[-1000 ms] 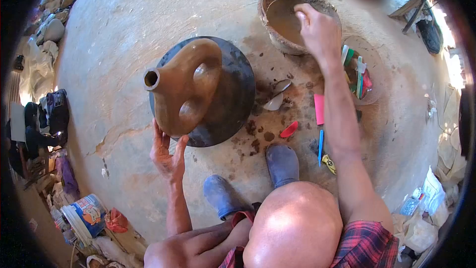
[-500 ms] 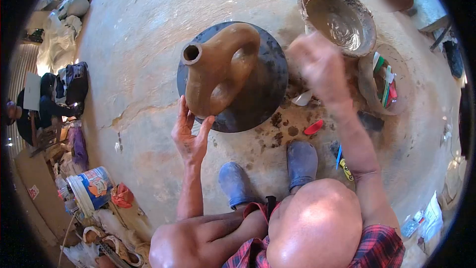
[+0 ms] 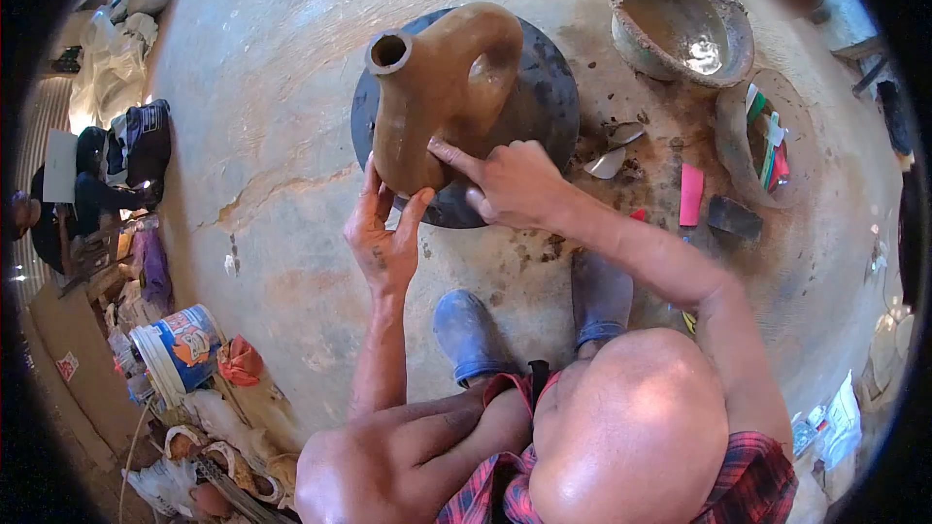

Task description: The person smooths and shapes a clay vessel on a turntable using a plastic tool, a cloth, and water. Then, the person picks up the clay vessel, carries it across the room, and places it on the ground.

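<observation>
A brown clay vessel [image 3: 416, 112] with a round open spout and a looped body stands on a dark round disc [image 3: 546, 107]. My left hand [image 3: 381, 238] grips the vessel's lower end, thumb on the near right side and fingers on the left. The index finger of my right hand [image 3: 524, 184] is stretched out and its tip presses the vessel's side just above the base. That hand's other fingers curl loosely, the thumb apart, and no tool shows in it.
A bowl of murky water [image 3: 629, 44] is at upper right. Below it sits a round container [image 3: 735, 160] of small tools. A pink strip [image 3: 690, 194], a dark block [image 3: 735, 218] and a pale scraper [image 3: 606, 164] lie on the floor. A paint bucket [image 3: 180, 354] stands left.
My right hand has come down and left from near the water bowl onto the vessel. My left hand stays at the vessel's lower end. The camera view has shifted slightly.
</observation>
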The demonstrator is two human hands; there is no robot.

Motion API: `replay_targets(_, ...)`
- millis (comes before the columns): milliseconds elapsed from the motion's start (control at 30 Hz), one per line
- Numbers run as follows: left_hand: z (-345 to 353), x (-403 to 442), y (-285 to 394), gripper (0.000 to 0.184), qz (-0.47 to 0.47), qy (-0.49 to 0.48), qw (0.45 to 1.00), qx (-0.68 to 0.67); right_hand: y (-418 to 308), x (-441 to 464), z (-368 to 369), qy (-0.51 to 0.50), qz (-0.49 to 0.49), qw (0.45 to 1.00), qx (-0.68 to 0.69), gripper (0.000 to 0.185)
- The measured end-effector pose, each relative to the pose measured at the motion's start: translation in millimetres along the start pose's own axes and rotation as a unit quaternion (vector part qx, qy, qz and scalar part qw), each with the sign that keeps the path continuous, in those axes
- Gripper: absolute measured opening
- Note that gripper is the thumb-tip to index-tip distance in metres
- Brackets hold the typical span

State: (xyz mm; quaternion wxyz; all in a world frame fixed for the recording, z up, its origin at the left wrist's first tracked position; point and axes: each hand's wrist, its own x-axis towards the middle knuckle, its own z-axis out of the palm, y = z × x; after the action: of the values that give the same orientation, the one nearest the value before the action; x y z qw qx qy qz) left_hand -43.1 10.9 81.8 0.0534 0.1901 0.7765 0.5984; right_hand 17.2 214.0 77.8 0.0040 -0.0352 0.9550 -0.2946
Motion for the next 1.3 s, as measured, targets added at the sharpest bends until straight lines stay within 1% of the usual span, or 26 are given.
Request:
replay_targets(33,0.8,-0.7,-0.2,0.074,-0.006,0.005,1.0,-0.005,-3.4,1.1,1.3,-0.015,0.012,0.994,0.109,0.071)
replay_targets(67,1.7,-1.4,0.1,0.074,-0.012,0.008,1.0,-0.011,-0.2,-0.3,-2.3,-0.058,-0.013,0.954,0.293,0.075)
replay_targets(100,3.1,-0.3,-0.6,0.074,-0.01,0.006,1.0,-0.013,0.1,-2.0,-6.1,-0.056,-0.011,0.955,0.291,0.075)
replay_targets(167,1.1,-0.3,-3.3,0.074,-0.012,-0.002,1.0,-0.019,-8.1,-6.2,-10.2,-0.094,-0.024,0.876,0.473,0.08)
replay_targets(233,0.1,-0.8,-4.0,0.074,-0.012,-0.006,0.999,-0.028,-6.4,-9.1,5.9,-0.078,-0.013,0.873,0.481,0.083)
replay_targets(300,1.7,0.9,-2.7,0.074,-0.007,-0.004,0.999,-0.04,-2.4,-5.5,15.3,0.023,-0.028,0.974,0.223,0.077)
replay_targets(333,2.1,1.0,-1.3,0.075,-0.01,-0.001,0.999,-0.044,4.7,-6.8,15.3,0.023,-0.028,0.974,0.222,0.077)
replay_targets(400,1.2,2.6,-0.3,0.075,-0.013,0.003,0.999,-0.047,7.2,-7.3,-9.0,0.003,0.036,0.999,-0.036,0.068)
replay_targets(433,0.3,3.5,-0.9,0.075,-0.013,-0.003,0.999,-0.044,7.7,-7.9,-5.2,0.002,0.035,0.999,-0.035,0.068)
replay_targets(500,-0.3,0.3,-2.4,0.076,-0.016,-0.009,0.999,-0.04,7.4,-11.0,3.7,0.134,0.032,0.989,-0.055,0.059)
replay_targets(533,0.4,-0.5,-3.2,0.075,-0.016,-0.005,0.999,-0.042,1.0,-12.9,-2.4,0.026,0.063,0.997,-0.033,0.061)
replay_targets(567,1.0,0.1,-3.8,0.075,-0.015,-0.001,0.999,-0.045,-2.5,-13.2,8.2,0.027,0.061,0.997,-0.034,0.061)
replay_targets(633,1.1,-0.1,-4.7,0.076,-0.013,0.002,0.999,-0.041,-17.7,-9.5,16.9,0.085,0.01,0.961,0.262,0.065)
replay_targets(667,1.5,-0.7,-5.1,0.076,-0.012,0.002,0.999,-0.038,-12.9,-16.2,11.5,-0.05,0.052,0.894,0.442,0.067)
replay_targets(700,2.8,0.4,-3.4,0.076,-0.011,0.0,0.999,-0.039,-14.2,-20.4,3.0,-0.048,0.053,0.894,0.441,0.067)
replay_targets(767,2.7,-0.3,0.6,0.076,-0.012,-0.002,1.0,-0.017,-17.7,-29.8,-2.6,0.069,0.065,0.859,0.503,0.044)
replay_targets(833,5.5,-2.9,-1.2,0.075,-0.001,0.01,1.0,-0.018,-4.7,-18.6,18.0,0.283,0.005,0.862,0.421,0.012)
replay_targets(867,7.8,-2.9,-1.5,0.075,0.013,0.021,0.999,-0.02,-0.6,-17.8,20.9,0.323,0.106,0.863,0.372,0.013)
replay_targets(900,9.9,-1.7,1.8,0.075,0.016,0.021,0.999,-0.023,0.9,-14.4,16.6,0.361,0.204,0.853,0.317,0.025)
replay_targets(933,10.4,-2.1,6.8,0.073,0.018,0.019,1.0,0.009,4.6,-10.6,18.9,0.307,0.222,0.873,0.307,0.038)
replay_targets(967,10.5,-3.1,10.1,0.072,0.019,0.015,0.999,0.043,5.9,-7.2,21.5,0.31,0.224,0.872,0.307,0.038)
replay_targets(1033,11.8,-5.9,11.8,0.072,0.018,0.017,0.999,0.047,4.6,0.2,23.0,0.218,0.218,0.929,0.204,0.048)
replay_targets(1100,15.1,-8.1,11.0,0.071,0.016,0.022,0.998,0.052,10.0,7.0,21.3,0.226,0.241,0.929,0.167,0.053)
replay_targets(1167,19.2,-10.2,7.3,0.07,0.033,0.047,0.997,0.052,19.6,14.7,19.9,0.392,0.117,0.91,0.067,0.048)
replay_targets(1233,21.7,-12.8,9.6,0.069,0.022,0.042,0.998,0.049,16.1,15.4,3.6,0.417,0.087,0.904,0.045,0.041)
replay_targets(1300,24.6,-15.7,10.3,0.067,0.01,0.036,0.998,0.043,21.2,21.9,-9.8,0.458,-0.047,0.886,-0.055,0.035)
